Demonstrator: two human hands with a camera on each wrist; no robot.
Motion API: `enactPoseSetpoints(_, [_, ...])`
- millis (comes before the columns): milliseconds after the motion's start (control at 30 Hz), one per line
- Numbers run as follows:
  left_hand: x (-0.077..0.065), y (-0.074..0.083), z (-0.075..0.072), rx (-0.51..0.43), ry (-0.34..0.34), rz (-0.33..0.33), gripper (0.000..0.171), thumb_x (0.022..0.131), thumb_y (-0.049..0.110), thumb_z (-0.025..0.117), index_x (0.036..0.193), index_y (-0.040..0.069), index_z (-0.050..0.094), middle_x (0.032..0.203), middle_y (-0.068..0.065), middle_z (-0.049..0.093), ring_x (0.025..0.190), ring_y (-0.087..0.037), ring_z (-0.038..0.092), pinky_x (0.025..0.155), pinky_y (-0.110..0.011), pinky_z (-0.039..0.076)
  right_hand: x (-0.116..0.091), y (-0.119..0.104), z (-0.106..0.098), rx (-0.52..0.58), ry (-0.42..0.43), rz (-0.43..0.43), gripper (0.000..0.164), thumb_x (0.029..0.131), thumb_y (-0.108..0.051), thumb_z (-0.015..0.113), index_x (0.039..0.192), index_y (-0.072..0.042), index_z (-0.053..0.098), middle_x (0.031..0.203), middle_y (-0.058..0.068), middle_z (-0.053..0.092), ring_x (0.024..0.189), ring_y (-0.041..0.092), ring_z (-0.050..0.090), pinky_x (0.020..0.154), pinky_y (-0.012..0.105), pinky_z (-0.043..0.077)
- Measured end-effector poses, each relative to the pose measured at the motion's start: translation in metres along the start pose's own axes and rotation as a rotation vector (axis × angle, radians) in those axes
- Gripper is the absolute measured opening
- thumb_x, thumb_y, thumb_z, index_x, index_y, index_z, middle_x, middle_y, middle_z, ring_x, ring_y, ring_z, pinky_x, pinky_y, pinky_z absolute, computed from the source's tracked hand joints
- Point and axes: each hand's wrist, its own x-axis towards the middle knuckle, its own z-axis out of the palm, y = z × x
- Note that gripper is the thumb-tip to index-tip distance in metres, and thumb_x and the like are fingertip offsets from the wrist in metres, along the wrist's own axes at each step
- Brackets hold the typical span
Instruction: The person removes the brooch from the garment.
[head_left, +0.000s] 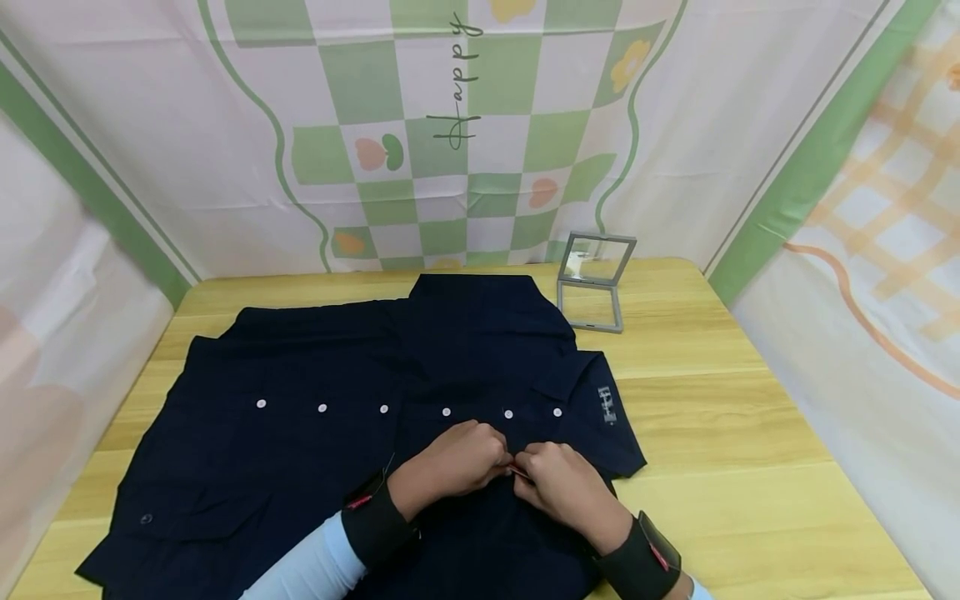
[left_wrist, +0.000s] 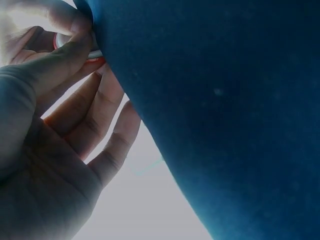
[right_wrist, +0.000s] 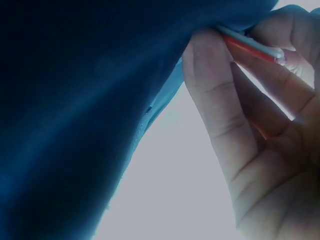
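Observation:
A dark navy shirt (head_left: 465, 358) with a row of white buttons lies spread over the table, its short sleeve at the right bearing a pale emblem. Low on its right half, my left hand (head_left: 463, 460) and right hand (head_left: 564, 487) meet fingertip to fingertip. Between them sits a small flat red-and-white piece (head_left: 519, 472), pinched by both hands against the cloth. Its rounded red rim peeks out under a thumb in the left wrist view. From the right wrist, the red-and-white piece (right_wrist: 255, 49) appears edge-on beside my thumb. The fingers hide most of it, so its exact kind is unclear.
A grey folding mirror (head_left: 588, 284) stands unfolded behind the shirt's collar end. Underneath everything is a wood-grain table (head_left: 720, 450). Patterned cloth curtains (head_left: 367, 83) hang along the back and both sides.

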Motion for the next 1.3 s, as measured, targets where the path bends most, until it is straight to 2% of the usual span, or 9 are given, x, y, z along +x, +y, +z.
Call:
enactPoseSetpoints(833, [-0.0017,0.0007,0.0016,0.01,0.026,0.009,0.016,0.091,0.02,0.07,0.076,0.017,0.074,0.071,0.007,0.064,0.06,-0.001,0.056,0.056,-0.01,0.041,0.0008,-0.0003,0.0013,-0.001,0.002,0.001,0.039,0.081,-0.008,0.072,0.059,-0.02,0.041,0.057,-0.01,0.033,0.049,-0.003,0.028,0.047,0.014,0.022])
enactPoseSetpoints(1300, [0.0009,0.0006,0.0011,-0.031,-0.009,-0.032,0.018,0.093,0.022,0.068,0.076,0.018,0.074,0.07,0.008,0.063,0.057,0.002,0.051,0.053,-0.009,0.037,0.0,0.0002,0.0015,0.004,0.011,0.004,0.039,0.081,-0.007,0.073,0.06,-0.02,0.043,0.057,-0.009,0.034,0.049,-0.004,0.028,0.046,0.013,0.022])
